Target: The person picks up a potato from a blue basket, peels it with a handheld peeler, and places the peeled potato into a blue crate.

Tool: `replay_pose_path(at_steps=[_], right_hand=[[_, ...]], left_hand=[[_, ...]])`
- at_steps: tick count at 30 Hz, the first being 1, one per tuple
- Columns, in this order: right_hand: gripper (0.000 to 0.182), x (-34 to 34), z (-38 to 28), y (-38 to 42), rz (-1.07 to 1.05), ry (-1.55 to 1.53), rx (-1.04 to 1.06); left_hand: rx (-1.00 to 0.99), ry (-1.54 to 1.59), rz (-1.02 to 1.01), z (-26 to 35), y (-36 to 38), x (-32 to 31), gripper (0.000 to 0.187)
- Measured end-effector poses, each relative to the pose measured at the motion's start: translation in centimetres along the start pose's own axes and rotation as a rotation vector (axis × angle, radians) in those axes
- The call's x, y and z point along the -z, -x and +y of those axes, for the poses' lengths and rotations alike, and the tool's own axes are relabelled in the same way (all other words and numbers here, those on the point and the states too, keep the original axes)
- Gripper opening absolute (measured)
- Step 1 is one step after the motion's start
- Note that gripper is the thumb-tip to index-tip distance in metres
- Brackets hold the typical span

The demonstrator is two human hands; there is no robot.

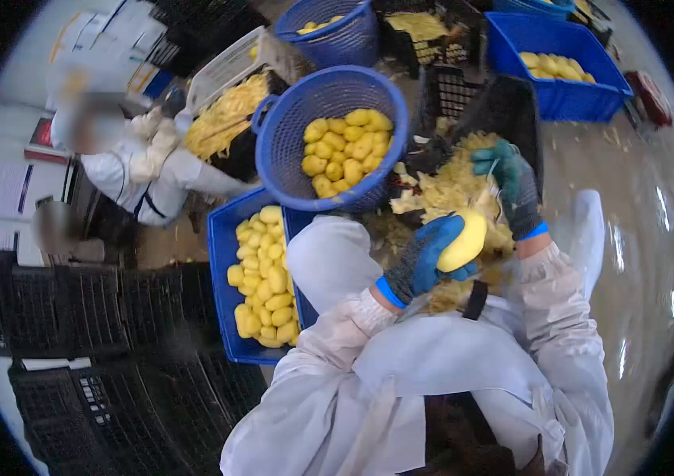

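A peeled yellow potato (464, 239) rests in my left hand (430, 255), whose gloved fingers are wrapped round it. Just up and to the right, my right hand (509, 181), in a blue-green glove, is closed on a thin tool that is too small to make out. Both hands are over a heap of pale peelings (456, 184) lying in and around a black crate (529, 119). A blue round basket (269, 151) with peeled potatoes (345, 151) stands beyond my left hand. More peeled potatoes (267, 274) fill a blue bin (228, 317) at the left.
Another person (146, 155) in white sits at the upper left beside a crate of peelings (230, 115). Black crates (67, 309) are stacked at the left. A second blue basket (345, 44) and a blue tub (575, 99) stand at the back. Wet floor (647, 238) lies at the right.
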State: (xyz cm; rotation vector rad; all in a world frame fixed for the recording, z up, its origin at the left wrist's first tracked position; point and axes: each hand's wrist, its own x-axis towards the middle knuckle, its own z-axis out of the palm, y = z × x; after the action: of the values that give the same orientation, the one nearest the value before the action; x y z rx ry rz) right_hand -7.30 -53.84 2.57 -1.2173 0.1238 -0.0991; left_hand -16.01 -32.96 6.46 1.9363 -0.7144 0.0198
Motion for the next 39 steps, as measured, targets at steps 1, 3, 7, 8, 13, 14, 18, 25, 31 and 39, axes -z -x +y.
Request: replay_pose_path(at_steps=[1, 3, 7, 8, 13, 14, 18, 25, 31, 39], right_hand=[[0.031, 1.3, 0.1, -0.8, 0.080, 0.054, 0.066], [0.032, 4.6, 1.0, -3.2, 0.247, 0.155, 0.205], [0.030, 5.8, -1.8, -3.1, 0.112, 0.284, 0.092], [0.030, 7.3, -1.3, -3.6, 0.068, 0.460, 0.084], [0.031, 5.9, 1.3, -4.0, 0.122, 0.157, -0.301], [0.030, 4.9, 1.4, -3.8, 0.131, 0.203, -0.280], [0.033, 4.7, 2.4, -4.9, -0.010, 0.309, -0.409], [0.030, 5.0, 3.0, -5.7, 0.027, 0.383, -0.427], [0.032, 4.9, 1.3, -6.2, 0.028, 0.328, -0.543], [0.032, 4.8, -1.2, -5.2, 0.021, 0.178, -0.517]], left_hand=[[0.274, 0.344, 0.063, 1.8, -0.3, 1.1, 0.039], [0.825, 0.811, 0.225, 5.2, -1.3, 6.8, 0.038], [0.511, 0.041, 0.657, -1.5, 6.2, 20.0, 0.042], [0.534, -0.066, 0.688, -2.4, 8.3, 23.2, 0.043], [0.584, -1.143, 0.275, -4.9, 12.1, 29.8, 0.031], [0.543, -0.979, 0.324, -6.4, 10.5, 29.4, 0.031], [0.463, -0.532, 0.175, -16.9, 1.4, 27.3, 0.041], [0.618, -0.733, -0.663, -43.6, -9.6, 16.3, 0.076], [0.955, -0.841, -0.568, -45.0, -11.8, 9.6, 0.048], [0.865, -0.904, -0.892, -46.8, -5.3, 13.1, 0.046]])
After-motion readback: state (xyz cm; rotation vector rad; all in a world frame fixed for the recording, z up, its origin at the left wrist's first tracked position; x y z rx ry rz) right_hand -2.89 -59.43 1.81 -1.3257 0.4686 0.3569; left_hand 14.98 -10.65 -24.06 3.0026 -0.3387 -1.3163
